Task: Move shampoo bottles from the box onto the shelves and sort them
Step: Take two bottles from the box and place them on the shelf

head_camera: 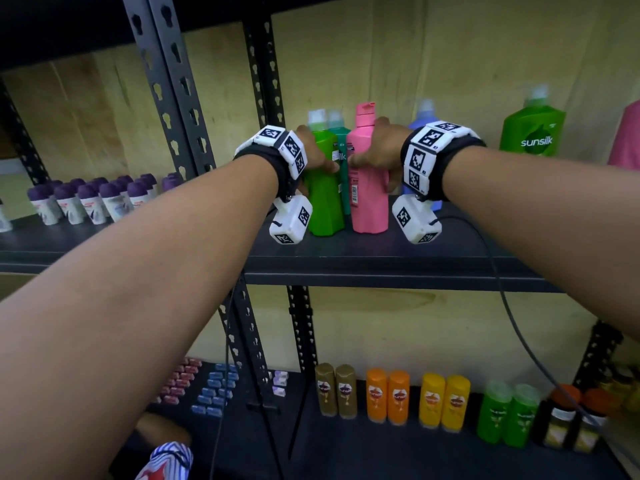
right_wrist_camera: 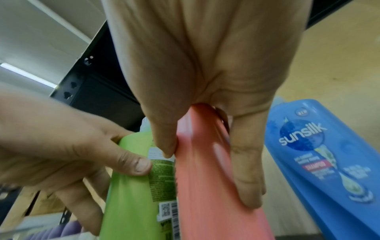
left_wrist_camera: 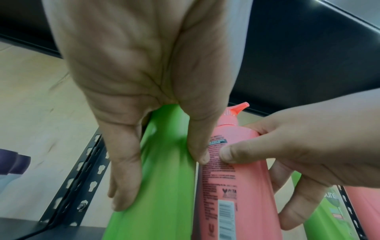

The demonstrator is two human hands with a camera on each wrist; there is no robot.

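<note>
On the middle shelf [head_camera: 381, 258] a light green shampoo bottle [head_camera: 323, 199] stands upright beside a pink one [head_camera: 369, 199]. My left hand [head_camera: 313, 150] grips the green bottle [left_wrist_camera: 164, 178], thumb on its right face and fingers on its left. My right hand [head_camera: 375, 150] grips the pink bottle [right_wrist_camera: 205, 178] the same way, thumb toward the green one [right_wrist_camera: 135, 186]. The two thumbs nearly meet between the bottles. A teal bottle [head_camera: 341, 147] stands just behind them. The box is out of view.
A blue bottle [right_wrist_camera: 320, 154] stands right of the pink one, and a large green pump bottle [head_camera: 533, 129] farther right. Purple-capped roll-ons [head_camera: 90, 199] fill the left bay past the black uprights [head_camera: 166, 91]. Small shampoo bottles [head_camera: 398, 396] line the lower shelf.
</note>
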